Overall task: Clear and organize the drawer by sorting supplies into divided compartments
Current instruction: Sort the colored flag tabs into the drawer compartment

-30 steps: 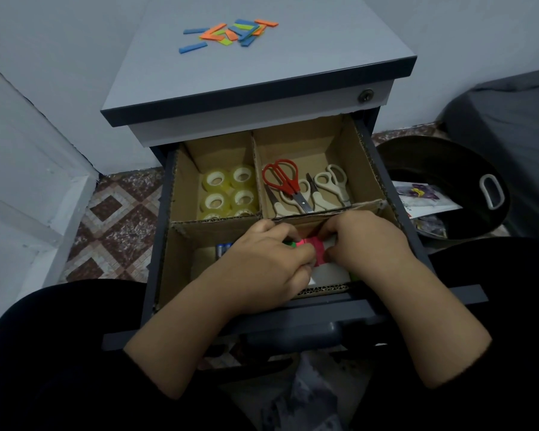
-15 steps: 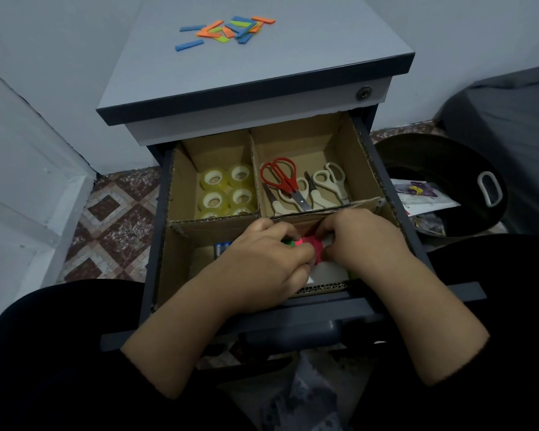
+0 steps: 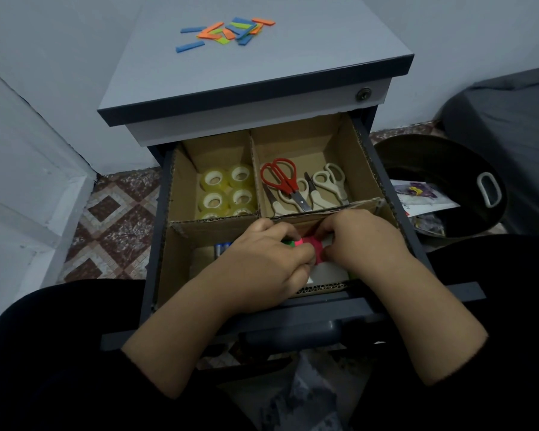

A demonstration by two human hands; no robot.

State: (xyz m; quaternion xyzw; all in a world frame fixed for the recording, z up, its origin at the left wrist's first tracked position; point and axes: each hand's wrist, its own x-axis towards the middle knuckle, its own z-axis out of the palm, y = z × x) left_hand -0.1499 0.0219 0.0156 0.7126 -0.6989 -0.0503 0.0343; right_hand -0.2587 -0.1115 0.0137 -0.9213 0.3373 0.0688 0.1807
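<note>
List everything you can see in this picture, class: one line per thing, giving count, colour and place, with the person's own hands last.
tape rolls: at least six, clear yellowish, back left compartment
scissors: one red-handled, about three cream-handled, back right compartment
pink item: one, pink, front compartment, between both hands
green item: one, mostly hidden, beside the pink one
white item: one, under the hands, front compartment
batteries: number unclear, blue-tipped, front compartment
cardboard divider: brown, lining the drawer
strips: about a dozen, blue, orange, green, on the cabinet top
bin: one, dark, on the floor to the right
left hand: grips the coloured items
right hand: grips the pink item
</note>
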